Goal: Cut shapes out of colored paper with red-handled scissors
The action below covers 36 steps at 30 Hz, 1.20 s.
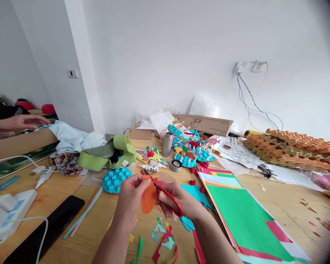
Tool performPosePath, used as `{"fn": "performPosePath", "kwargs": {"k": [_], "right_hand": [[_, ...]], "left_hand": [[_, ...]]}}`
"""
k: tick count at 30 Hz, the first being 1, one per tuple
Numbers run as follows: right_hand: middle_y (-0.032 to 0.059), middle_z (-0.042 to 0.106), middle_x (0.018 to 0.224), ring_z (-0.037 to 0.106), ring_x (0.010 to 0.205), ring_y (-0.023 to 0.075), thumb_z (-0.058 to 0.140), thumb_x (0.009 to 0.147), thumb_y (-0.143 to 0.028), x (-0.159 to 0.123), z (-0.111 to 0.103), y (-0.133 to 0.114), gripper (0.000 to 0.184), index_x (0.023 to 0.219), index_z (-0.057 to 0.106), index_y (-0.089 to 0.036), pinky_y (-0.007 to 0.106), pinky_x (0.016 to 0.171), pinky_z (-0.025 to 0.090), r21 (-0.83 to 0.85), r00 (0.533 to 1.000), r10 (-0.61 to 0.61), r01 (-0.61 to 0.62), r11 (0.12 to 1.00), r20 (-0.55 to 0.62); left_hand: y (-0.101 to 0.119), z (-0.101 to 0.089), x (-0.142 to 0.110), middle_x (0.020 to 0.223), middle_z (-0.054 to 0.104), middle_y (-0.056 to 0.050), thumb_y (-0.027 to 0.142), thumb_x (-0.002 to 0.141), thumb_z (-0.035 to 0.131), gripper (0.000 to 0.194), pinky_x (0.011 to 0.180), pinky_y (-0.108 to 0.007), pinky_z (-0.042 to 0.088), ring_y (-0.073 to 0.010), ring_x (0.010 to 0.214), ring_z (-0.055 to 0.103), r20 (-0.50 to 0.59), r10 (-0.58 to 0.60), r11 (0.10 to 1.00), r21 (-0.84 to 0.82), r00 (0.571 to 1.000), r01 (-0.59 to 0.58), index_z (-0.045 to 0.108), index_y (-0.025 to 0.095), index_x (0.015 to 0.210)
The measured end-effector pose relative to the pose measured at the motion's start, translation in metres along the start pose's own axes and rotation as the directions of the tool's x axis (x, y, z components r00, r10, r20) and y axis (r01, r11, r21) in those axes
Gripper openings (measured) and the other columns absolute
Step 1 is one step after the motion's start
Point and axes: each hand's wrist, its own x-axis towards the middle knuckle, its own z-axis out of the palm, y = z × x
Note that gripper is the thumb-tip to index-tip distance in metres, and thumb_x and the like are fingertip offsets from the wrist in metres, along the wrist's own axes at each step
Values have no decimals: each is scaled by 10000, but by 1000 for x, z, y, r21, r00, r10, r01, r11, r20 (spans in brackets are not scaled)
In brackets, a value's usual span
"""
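My left hand [130,192] pinches a piece of orange paper [148,200] along its upper left edge, above the table. A dark curved line is drawn on the paper. My right hand [174,200] is closed around red-handled scissors [178,209], whose blades lie at the top of the orange paper. Below my hands lie red paper scraps [163,244], a green paper strip [139,249] and small coloured paper dots. A blue woven paper disc [117,180] lies just beyond my left hand.
Stacked coloured paper [253,216] lies to the right, egg trays [294,148] behind it. A steel bottle [168,144], grey tape roll [176,166] and blue fish crafts [188,160] stand ahead. Left are a black phone [48,229], a power strip [15,216] and another person's hand [27,121].
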Motion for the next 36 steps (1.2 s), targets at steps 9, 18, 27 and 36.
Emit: {"fn": "performPosePath", "kwargs": {"k": [9, 18, 27, 36], "right_hand": [[-21, 555, 520, 423, 349, 43, 555, 797, -755, -1, -1, -1, 608, 673, 477, -165, 156, 339, 296, -47, 1000, 0, 0, 999, 5], [-25, 550, 506, 427, 349, 45, 546, 810, -748, -1, -1, 0, 605, 689, 503, -157, 154, 345, 298, -50, 1000, -18, 19, 999, 14], [-29, 547, 488, 435, 340, 47, 556, 792, -759, 0, -1, 1, 612, 680, 500, -159, 153, 340, 289, -60, 1000, 2, -2, 998, 5], [-41, 544, 476, 427, 333, 48, 585, 783, -747, -2, -1, -3, 594, 734, 503, -161, 147, 339, 290, -30, 1000, 23, -23, 999, -9]], "left_hand": [[1, 0, -1, 555, 616, 13, 328, 577, 778, 205, 493, -238, 411, -126, 495, 518, 13, -9, 1000, 13, 1000, 9, 666, 160, 609], [0, 0, -1, 568, 640, 3, 334, 579, 781, 206, 508, -245, 428, -134, 510, 544, 14, -13, 1000, 9, 1000, 13, 672, 162, 609], [1, 0, -1, 571, 652, -1, 343, 575, 785, 214, 500, -246, 436, -136, 498, 553, 9, -14, 1000, 12, 1000, 14, 679, 161, 612], [2, 1, -2, 591, 682, -15, 342, 570, 794, 228, 488, -253, 472, -144, 504, 571, 16, -14, 1000, -18, 1000, 15, 682, 154, 635]]}}
